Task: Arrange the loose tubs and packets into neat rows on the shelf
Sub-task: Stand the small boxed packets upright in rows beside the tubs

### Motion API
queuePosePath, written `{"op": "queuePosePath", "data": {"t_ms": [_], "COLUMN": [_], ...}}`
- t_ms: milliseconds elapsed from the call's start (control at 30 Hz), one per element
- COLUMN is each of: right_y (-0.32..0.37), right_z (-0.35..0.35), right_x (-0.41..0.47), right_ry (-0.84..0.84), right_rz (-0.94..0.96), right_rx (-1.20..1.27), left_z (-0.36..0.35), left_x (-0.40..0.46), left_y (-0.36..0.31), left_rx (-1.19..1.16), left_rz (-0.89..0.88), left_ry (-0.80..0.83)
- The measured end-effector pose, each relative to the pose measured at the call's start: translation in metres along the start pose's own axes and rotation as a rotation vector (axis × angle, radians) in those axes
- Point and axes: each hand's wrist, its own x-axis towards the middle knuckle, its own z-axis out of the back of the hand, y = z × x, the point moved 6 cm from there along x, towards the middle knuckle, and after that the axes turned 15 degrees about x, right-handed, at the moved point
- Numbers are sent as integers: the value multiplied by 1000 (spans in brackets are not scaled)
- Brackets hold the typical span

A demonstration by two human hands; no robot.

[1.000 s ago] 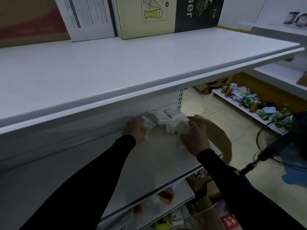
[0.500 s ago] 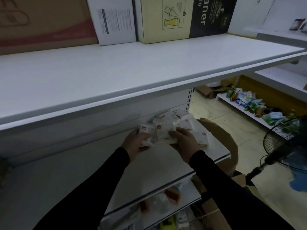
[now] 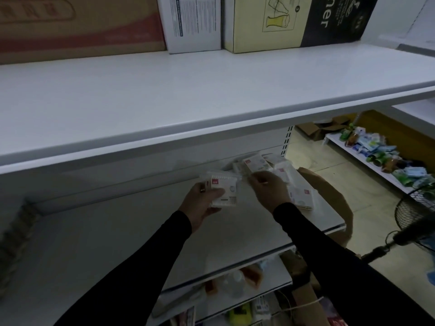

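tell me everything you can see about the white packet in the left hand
The flat white rectangular packet with a small red label looks like thin clear plastic or card, with a row of small white tips showing along its top edge and faint print near its lower right. It is held off the white metal shelf, face toward the camera and roughly upright. The left hand grips its left side, thumb across the front. The right hand is beside it; contact cannot be told.
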Motion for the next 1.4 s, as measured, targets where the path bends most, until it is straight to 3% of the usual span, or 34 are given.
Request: {"op": "queuePosePath", "data": {"t_ms": [133,300,400,600,733,800,867,1033,1400], "right_y": [2,-16,-15,-14,-19,-18,-10,-2,-3], "right_z": [25,9,2,-3,-8,-15,-23,-32,-11], "right_x": [40,62,55,27,7,-4,-18,-40,-62], "right_ry": [-246,-185,-220,-148,-99,-22,84,115,145], "right_rz": [132,-3,72,25,-101,-215,-273,-296,-179], "right_rx": [-283,-651,-550,-40,432,716,841,776,383], "left_z": [18,43,53,51,44,40,35,22,-4], "left_x": [-5,-10,-13,-14,-12,-10,-10,-11,-16], "left_y": [1,6,7,6,4,4,1,-5,-3], "left_rx": [-16,-34,-67,-85,-95,-109,-138,-170,-101], "left_rz": [5,16,22,18,33,34,20,-5,-38], "left_ry": [-59,-128,-151,-139,-128,-142,-154,-105,-42]}}
